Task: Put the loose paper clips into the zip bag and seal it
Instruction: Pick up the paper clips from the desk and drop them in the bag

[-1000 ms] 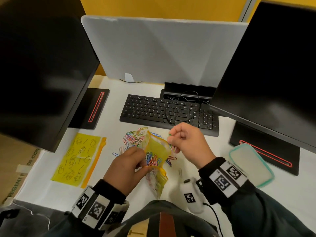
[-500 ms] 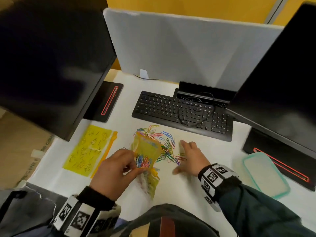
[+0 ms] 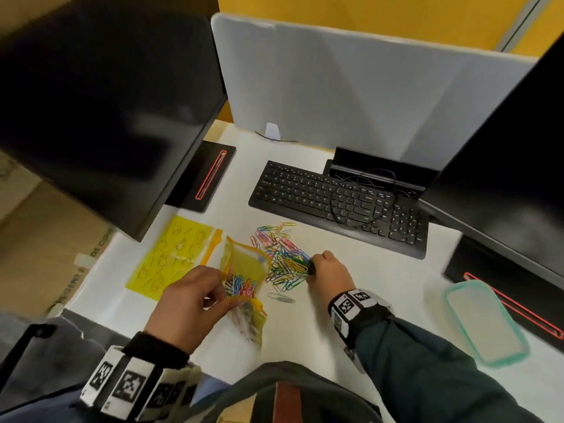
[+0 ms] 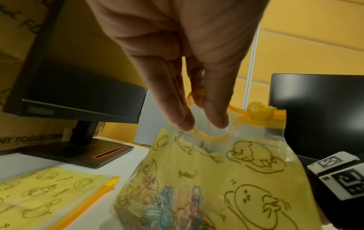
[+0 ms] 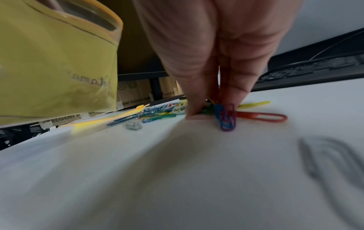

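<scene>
Partway there: a clutch of paper clips already sits in the bottom of the yellow zip bag [image 3: 244, 270], but a big loose pile of paper clips [image 3: 283, 254] still lies on the white counter [image 3: 381, 288] in front of the keyboard [image 3: 338, 206], and the bag's mouth gapes unsealed. The left hand [image 3: 189, 303] pinches the bag's rim, holding it up. The right hand [image 3: 328, 268] is down at the pile's edge, fingertips closing on a few clips. The right wrist view shows that pinch on blue and purple clips [image 5: 225, 116]; the left wrist view catches the orange slider [image 4: 260, 112] parked at the end.
</scene>
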